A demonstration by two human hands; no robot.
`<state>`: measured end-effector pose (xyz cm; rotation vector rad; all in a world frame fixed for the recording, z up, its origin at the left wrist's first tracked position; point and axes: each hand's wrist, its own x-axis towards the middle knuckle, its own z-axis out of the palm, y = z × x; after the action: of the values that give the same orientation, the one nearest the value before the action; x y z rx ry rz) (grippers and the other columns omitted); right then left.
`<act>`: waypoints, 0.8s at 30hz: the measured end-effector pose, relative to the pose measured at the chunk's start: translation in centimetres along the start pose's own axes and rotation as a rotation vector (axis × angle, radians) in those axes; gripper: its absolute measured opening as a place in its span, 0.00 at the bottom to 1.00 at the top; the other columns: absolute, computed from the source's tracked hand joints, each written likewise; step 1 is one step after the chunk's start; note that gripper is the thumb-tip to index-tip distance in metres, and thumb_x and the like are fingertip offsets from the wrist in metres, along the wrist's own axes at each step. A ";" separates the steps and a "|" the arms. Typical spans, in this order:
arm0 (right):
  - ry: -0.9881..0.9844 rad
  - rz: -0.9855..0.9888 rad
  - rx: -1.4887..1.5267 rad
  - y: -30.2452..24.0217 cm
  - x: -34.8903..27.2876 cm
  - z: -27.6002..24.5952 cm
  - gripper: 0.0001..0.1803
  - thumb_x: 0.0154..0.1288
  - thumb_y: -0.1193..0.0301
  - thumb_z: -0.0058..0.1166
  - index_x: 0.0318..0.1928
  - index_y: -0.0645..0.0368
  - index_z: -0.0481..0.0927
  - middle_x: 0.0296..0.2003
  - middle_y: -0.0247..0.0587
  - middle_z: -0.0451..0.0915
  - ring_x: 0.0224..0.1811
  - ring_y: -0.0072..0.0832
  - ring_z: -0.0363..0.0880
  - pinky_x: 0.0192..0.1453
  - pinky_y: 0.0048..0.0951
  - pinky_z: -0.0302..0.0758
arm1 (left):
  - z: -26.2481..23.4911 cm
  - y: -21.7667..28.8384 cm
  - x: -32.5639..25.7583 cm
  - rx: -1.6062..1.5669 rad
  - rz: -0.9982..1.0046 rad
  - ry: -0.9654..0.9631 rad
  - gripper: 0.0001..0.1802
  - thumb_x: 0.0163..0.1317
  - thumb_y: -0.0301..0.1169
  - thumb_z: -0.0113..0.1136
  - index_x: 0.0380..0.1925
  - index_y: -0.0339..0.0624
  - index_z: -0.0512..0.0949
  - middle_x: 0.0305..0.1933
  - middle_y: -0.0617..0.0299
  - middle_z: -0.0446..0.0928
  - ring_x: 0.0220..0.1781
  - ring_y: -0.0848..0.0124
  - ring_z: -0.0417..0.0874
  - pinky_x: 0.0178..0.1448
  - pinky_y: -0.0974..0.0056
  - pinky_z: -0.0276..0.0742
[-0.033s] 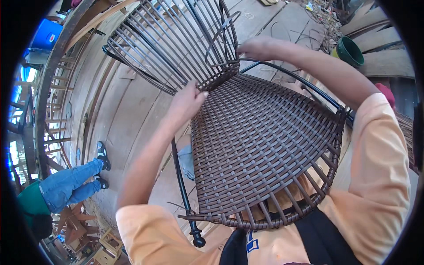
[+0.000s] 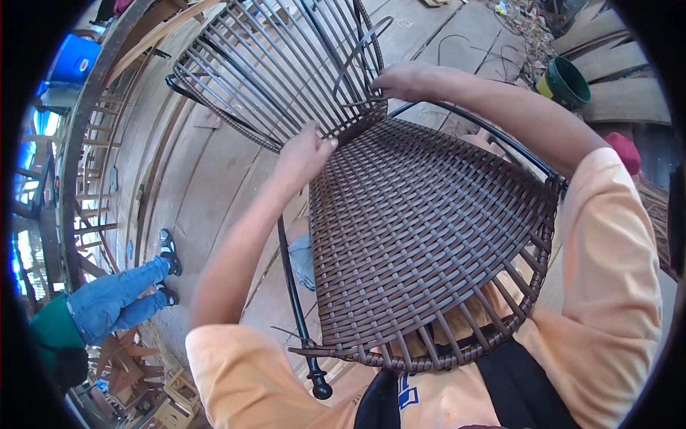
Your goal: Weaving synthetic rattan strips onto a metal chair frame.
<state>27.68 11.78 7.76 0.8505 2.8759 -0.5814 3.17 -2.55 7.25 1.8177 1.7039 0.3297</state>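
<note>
L hand (image 2: 304, 154) is touching chair (image 2: 421, 236) at weave's edge w/ curled fingers; R hand (image 2: 406, 81) is sitting at opp. side, nr loose strip (image 2: 348, 59); can't tell if either's gripping.

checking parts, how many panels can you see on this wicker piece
2: one closely woven panel in the middle, and one mostly open rod panel beyond it, top, left of centre. Any behind these may be hidden.

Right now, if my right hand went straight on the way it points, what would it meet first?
Most likely the right backrest rim: your right hand points leftward and the two overlap in the picture. Depth is unclear, so they may be touching or slightly apart.
</note>
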 end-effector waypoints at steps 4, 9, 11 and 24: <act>-0.026 0.147 -0.029 -1.7 3.4 2.5 0.15 0.54 0.70 0.49 0.44 0.52 0.79 0.37 0.46 0.80 0.41 0.42 0.79 0.44 0.40 0.75 | 1.8 1.8 5.5 -0.181 0.044 0.091 0.26 0.58 0.37 0.56 0.52 0.31 0.67 0.31 0.51 0.77 0.33 0.63 0.79 0.39 0.61 0.73; 0.064 0.147 0.030 -0.3 2.9 5.9 0.14 0.56 0.70 0.48 0.43 0.49 0.79 0.39 0.46 0.80 0.43 0.43 0.79 0.44 0.39 0.76 | 4.6 1.0 8.5 -0.133 0.037 0.264 0.16 0.62 0.34 0.52 0.45 0.35 0.73 0.28 0.58 0.77 0.25 0.73 0.78 0.32 0.67 0.75; 0.188 0.025 0.031 0.6 2.6 7.2 0.16 0.58 0.69 0.47 0.48 0.49 0.75 0.38 0.47 0.75 0.36 0.45 0.77 0.40 0.41 0.75 | 4.3 0.8 9.3 -0.244 -0.001 0.228 0.11 0.62 0.32 0.51 0.39 0.35 0.74 0.26 0.61 0.77 0.24 0.74 0.78 0.31 0.69 0.74; 0.206 0.053 0.175 -0.5 1.9 7.5 0.27 0.57 0.73 0.47 0.59 0.60 0.63 0.52 0.52 0.68 0.52 0.47 0.72 0.53 0.42 0.70 | 3.5 2.5 14.1 -0.156 0.109 0.545 0.10 0.52 0.31 0.58 0.33 0.39 0.82 0.34 0.46 0.77 0.41 0.53 0.78 0.48 0.57 0.72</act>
<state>25.63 9.51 0.60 1.0678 3.0068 -0.7931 9.13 10.21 2.81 1.8105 1.8601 1.0532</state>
